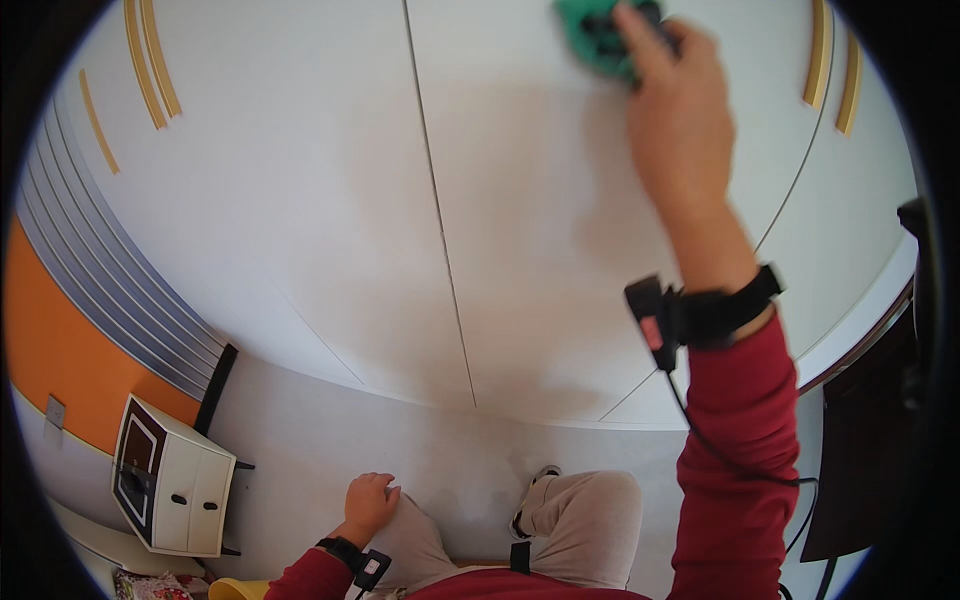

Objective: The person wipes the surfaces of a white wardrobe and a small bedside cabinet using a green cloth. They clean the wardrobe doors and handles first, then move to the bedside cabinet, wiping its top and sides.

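My right hand grips a green pad with a black handle, held up at the white wardrobe door. Blur and the frame's top edge hide part of the pad. I cannot tell whether it touches the panel. Low in view, my left hand rests by my left knee, fingers loosely bent and nothing visible in it. Long gold handles stand on the doors at the right and left. A dark seam runs down between two panels.
A white nightstand stands at lower left beside an orange and grey slatted wall. Near it is a yellow container. Dark brown furniture stands at right. A black cable trails from my right wrist along the sleeve.
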{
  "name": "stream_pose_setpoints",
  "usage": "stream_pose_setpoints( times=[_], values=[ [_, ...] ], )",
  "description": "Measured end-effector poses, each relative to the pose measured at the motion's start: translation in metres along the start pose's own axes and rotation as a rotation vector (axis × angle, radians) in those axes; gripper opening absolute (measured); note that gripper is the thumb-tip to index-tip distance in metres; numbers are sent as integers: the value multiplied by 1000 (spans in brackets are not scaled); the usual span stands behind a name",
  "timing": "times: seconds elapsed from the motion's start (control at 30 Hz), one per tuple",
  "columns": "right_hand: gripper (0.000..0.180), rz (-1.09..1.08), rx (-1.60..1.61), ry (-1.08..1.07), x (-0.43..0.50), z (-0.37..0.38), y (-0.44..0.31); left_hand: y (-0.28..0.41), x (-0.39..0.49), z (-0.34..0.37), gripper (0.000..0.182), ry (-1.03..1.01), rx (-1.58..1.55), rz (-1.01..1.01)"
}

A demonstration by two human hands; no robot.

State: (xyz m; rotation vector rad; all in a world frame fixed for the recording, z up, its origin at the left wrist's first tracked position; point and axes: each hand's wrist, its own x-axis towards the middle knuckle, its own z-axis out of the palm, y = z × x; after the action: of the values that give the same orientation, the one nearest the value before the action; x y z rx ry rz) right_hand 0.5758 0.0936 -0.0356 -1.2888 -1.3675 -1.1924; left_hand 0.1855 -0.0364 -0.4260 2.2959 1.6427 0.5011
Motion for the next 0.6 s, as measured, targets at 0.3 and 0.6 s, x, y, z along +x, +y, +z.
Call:
stream_pose_setpoints(
  times=[0.3, 0.6],
  values=[
    [32, -494, 286, -551, -215, 23, -58, -6, -11, -4, 19, 64, -55, 35],
    [43, -301, 126, 7, 15, 30, -67, -7, -9, -4, 17, 77, -112, 57]
  ],
)
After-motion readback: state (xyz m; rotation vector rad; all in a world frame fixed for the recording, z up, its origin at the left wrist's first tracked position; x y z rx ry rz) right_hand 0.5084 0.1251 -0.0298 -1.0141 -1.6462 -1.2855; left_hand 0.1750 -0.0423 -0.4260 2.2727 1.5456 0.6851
